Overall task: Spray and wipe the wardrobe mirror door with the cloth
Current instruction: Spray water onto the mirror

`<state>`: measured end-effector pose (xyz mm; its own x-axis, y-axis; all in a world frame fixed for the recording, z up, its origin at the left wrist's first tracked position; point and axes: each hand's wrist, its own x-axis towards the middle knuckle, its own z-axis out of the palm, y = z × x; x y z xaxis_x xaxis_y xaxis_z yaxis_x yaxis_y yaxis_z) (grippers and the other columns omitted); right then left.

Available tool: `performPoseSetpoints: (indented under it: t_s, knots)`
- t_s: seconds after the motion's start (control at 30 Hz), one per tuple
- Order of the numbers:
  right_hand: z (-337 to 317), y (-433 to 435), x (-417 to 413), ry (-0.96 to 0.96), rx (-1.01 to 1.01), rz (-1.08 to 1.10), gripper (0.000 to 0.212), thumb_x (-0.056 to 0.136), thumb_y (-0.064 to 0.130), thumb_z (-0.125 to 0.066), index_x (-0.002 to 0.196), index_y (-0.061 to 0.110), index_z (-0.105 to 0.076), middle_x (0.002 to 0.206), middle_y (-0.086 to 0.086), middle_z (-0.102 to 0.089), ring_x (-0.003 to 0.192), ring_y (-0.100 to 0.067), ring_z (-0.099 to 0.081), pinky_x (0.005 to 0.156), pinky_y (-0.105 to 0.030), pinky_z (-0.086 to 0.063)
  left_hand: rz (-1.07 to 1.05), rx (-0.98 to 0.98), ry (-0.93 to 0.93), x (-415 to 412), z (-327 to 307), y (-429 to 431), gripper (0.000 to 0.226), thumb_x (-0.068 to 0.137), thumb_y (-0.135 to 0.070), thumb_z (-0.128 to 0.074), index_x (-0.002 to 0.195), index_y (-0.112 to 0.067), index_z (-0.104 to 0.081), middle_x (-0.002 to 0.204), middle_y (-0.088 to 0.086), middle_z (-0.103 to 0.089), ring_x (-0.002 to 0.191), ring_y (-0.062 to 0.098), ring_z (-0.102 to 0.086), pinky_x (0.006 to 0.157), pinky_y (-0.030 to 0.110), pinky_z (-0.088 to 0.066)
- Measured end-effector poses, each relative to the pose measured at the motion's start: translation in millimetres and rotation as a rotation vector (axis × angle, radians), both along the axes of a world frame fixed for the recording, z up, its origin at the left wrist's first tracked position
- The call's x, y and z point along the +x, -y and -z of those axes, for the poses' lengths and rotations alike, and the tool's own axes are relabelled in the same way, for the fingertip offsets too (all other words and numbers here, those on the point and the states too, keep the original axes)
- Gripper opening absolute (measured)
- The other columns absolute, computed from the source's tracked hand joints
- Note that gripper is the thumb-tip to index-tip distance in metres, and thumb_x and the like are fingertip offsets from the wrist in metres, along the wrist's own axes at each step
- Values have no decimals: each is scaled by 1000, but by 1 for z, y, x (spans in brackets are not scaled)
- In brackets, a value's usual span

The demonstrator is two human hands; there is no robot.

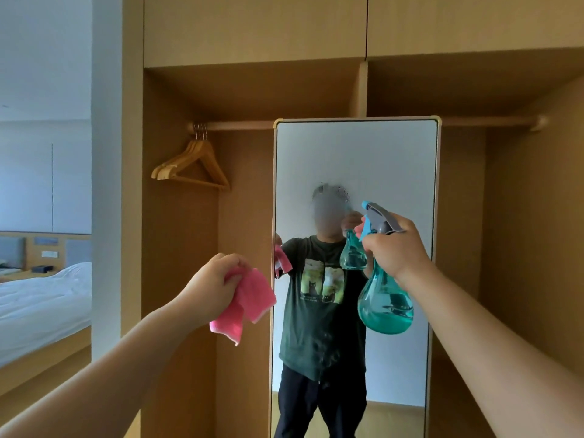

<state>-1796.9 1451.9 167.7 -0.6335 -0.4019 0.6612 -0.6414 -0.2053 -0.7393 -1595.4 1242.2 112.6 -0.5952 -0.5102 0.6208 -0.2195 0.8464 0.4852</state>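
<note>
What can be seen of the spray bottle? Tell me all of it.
The spray bottle is see-through teal plastic, pear-shaped, with a narrow neck, a grey spray head and a light blue nozzle and trigger. A shallow pool of liquid sits in its rounded base. It hangs nearly upright, slightly tilted, in the air before the mirror, nozzle towards the glass. The right hand grips its neck, a finger at the trigger. Nothing else touches it.

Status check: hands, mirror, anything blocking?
Left hand grips pink cloth, off the glass. Right hand grips teal plastic spray bottle, nozzle toward tall framed mirror door. Droplets on the glass. Nothing blocking.
</note>
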Motion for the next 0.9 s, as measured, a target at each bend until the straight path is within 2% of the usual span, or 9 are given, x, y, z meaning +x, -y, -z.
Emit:
performPoseSetpoints:
  t_s: [0.1, 0.2, 0.3, 0.37, 0.43, 0.53, 0.6, 0.77, 0.9]
  knots:
    - [1, -6, 1, 4, -39, 32, 30, 81, -6, -56, 89, 20, -67, 78, 12, -64, 66, 4, -62, 48, -6, -42, -8, -20, 25, -1, 3, 1, 29, 98, -6, -44, 101, -22, -68, 106, -7, -53, 97, 13, -54, 81, 23, -41]
    - [2, -13, -6, 14, -62, 96, 22, 81, -5, -57, 88, 14, -67, 76, 4, -61, 64, -9, -58, 47, -12, -42, 6, 8, -21, -2, 8, 2, 31, 96, -5, -45, 96, -23, -70, 104, -11, -54, 96, 8, -53, 80, 22, -40]
    - [2, -25, -16, 85, -105, 184, 16, 81, -4, -59, 97, -7, -59, 71, 1, -53, 63, -13, -49, 43, -14, -41, 17, 11, -38, -4, 13, 1, 31, 95, -5, -47, 97, -23, -72, 103, -10, -55, 94, 5, -53, 79, 24, -43]
    - [1, -34, -21, 86, -118, 213, 13, 81, -2, -60, 88, 7, -66, 74, 3, -57, 64, -12, -53, 39, -10, -39, 25, 11, -40, -7, 16, 0, 29, 95, -6, -48, 97, -22, -72, 103, -9, -56, 92, 2, -53, 77, 23, -45]
    - [1, -42, -26, 91, -130, 236, 23, 79, 0, -61, 79, 22, -66, 77, 2, -60, 65, -11, -54, 39, -12, -40, 43, 28, -60, -10, 17, -2, 27, 94, -8, -51, 95, -25, -72, 102, -10, -57, 91, 2, -53, 72, 17, -43]
    - [4, -50, -32, 121, -135, 293, 19, 73, 1, -62, 75, 20, -65, 71, 1, -57, 62, -13, -51, 48, -21, -39, 75, 30, -74, -16, 18, -8, 15, 89, -18, -63, 93, -30, -71, 100, -11, -57, 90, 4, -54, 70, 16, -42]
    - [7, -56, -35, 124, -137, 307, 14, 71, 2, -62, 78, 14, -65, 72, -5, -52, 64, -16, -48, 56, -23, -38, 88, 33, -66, -19, 18, -12, 13, 82, -25, -73, 90, -35, -69, 99, -13, -56, 88, 3, -54, 69, 16, -42]
    - [18, -70, -38, 103, -73, 283, 14, 82, 7, -63, 89, 19, -67, 77, -10, -52, 72, -17, -51, 60, -27, -40, 117, 74, -40, -23, 24, -19, 25, 72, -28, -82, 85, -41, -66, 99, -16, -56, 89, 4, -53, 70, 21, -44]
    - [30, -76, -38, 87, -16, 262, 28, 87, 13, -64, 110, 28, -62, 93, 1, -63, 81, -15, -58, 58, -24, -41, 103, 84, -22, -28, 34, -21, 34, 74, -17, -79, 86, -43, -62, 99, -16, -57, 90, 4, -53, 73, 25, -47]
